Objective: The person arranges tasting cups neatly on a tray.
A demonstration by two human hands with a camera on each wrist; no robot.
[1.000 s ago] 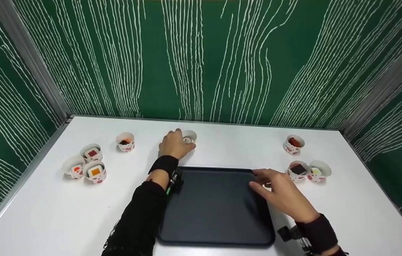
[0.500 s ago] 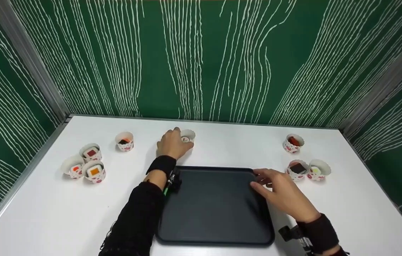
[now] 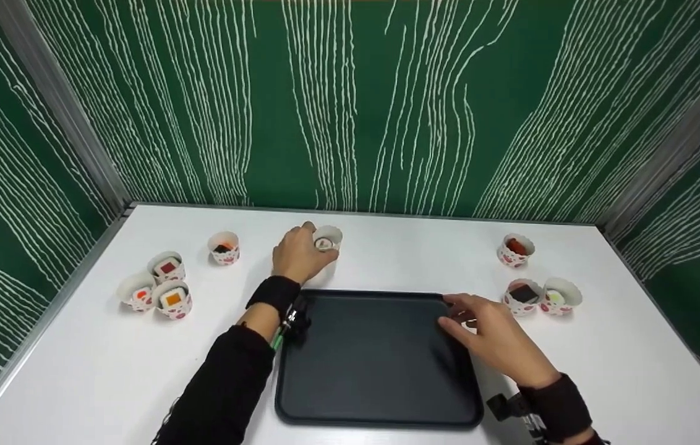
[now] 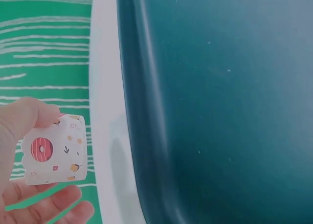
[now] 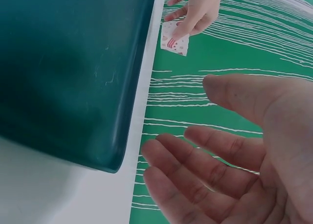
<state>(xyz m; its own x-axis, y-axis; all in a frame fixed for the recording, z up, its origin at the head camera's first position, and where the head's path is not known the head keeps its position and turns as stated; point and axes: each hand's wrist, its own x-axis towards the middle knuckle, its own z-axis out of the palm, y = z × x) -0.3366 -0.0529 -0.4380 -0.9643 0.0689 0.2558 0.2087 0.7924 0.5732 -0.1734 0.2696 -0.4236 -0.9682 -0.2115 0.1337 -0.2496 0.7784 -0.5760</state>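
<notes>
There's the left hand (image 3: 302, 254), stretched out past the tray (image 3: 381, 364), and it has the paper cup (image 4: 56, 150) pinched, thumb on the side toward the body, fingers round behind. Inside the cup sits a small pale round piece (image 3: 323, 243). And here's the relation that counts: the cup lies beyond the tray's far rim, off the left part of that edge, so the tray is straight back toward the person. No long axis to worry about on something this round; it stands about upright, mouth up, base level with the tray's rim. Whether that base touches the white table (image 3: 109, 371) can't be told from here. Over to the right hand (image 3: 495, 334): it holds nothing, thumb and fingers spread apart in an easy curve by the tray's far right corner, seemingly clear of the rim in its wrist view, and well apart from the cup. The left is plainly the nearer hand. Out wide, an orange-and-black filled cup (image 3: 224, 249) stands left of the left hand, while a dark-topped cup (image 3: 522, 298) sits just beyond the right.
</notes>
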